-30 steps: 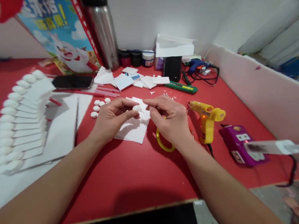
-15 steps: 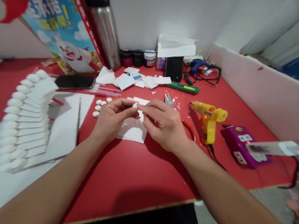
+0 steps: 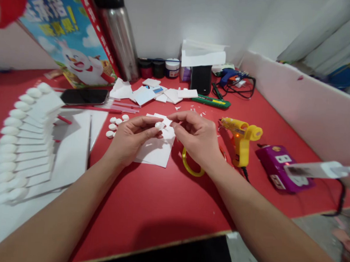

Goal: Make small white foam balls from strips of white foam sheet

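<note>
Between thumb and forefinger, my left hand [image 3: 127, 138] pinches a small white rounded piece [image 3: 160, 125], over the middle of the table. My right hand [image 3: 196, 138] is just right of it, thumb and fingertips drawn together. Whatever those fingertips hold, if anything, is too small to make out. Below both hands lie white paper sheets [image 3: 154, 152]. Scissors with a yellow handle loop [image 3: 194, 172] lie partly hidden under my right hand. Several small white domed pieces [image 3: 112, 126] rest on the table left of my left hand.
On the left, white cards edged with rounded pieces [image 3: 12, 131] form a curved row on a white board [image 3: 71, 153]. A yellow glue gun [image 3: 243, 140] and purple power box [image 3: 281, 168] stand right. Behind are a phone [image 3: 84, 96], card scraps [image 3: 146, 95], green cutter [image 3: 214, 101] and steel flask [image 3: 121, 38].
My right hand has drawn back slightly to the right from the white piece, uncovering more of it and the scissors' yellow handle. My left hand keeps its pinch. The view has shifted slightly.
</note>
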`<state>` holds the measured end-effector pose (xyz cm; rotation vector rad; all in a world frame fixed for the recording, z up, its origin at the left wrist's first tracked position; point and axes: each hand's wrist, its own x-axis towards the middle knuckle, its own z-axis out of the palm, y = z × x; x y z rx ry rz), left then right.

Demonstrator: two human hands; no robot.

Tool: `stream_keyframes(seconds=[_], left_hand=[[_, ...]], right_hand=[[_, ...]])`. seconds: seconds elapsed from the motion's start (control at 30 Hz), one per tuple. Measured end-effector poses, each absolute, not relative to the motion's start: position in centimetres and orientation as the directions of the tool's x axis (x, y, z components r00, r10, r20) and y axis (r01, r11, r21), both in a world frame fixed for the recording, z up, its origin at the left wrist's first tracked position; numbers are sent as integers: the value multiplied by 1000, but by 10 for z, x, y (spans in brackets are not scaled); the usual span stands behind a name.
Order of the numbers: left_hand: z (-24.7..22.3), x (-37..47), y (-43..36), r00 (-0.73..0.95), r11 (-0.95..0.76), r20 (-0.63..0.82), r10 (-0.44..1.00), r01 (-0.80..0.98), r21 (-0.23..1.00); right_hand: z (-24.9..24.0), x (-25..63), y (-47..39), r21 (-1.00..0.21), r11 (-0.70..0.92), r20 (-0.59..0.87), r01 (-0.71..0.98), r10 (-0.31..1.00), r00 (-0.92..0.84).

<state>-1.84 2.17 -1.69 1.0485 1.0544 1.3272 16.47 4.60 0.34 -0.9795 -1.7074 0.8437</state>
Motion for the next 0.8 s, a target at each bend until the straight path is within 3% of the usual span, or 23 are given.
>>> stream_keyframes(seconds=[0.13, 0.53, 0.67, 0.8], left_hand=[[-16, -18, 20, 30, 10, -4, 1000, -205, 979], [-13, -15, 16, 3, 26, -26, 1000, -160, 987], [-14, -18, 17, -9, 18, -19, 1000, -138, 990], [-14, -18, 18, 32, 40, -35, 999, -174, 984]], right_hand=[[2, 163, 47, -919, 358, 311, 164, 915, -257], [-2, 159, 43, -920, 344, 280, 187, 912, -301], [1, 161, 44, -962, 251, 200, 107, 916, -347], [3, 166, 49, -947, 305, 263, 96, 914, -307]])
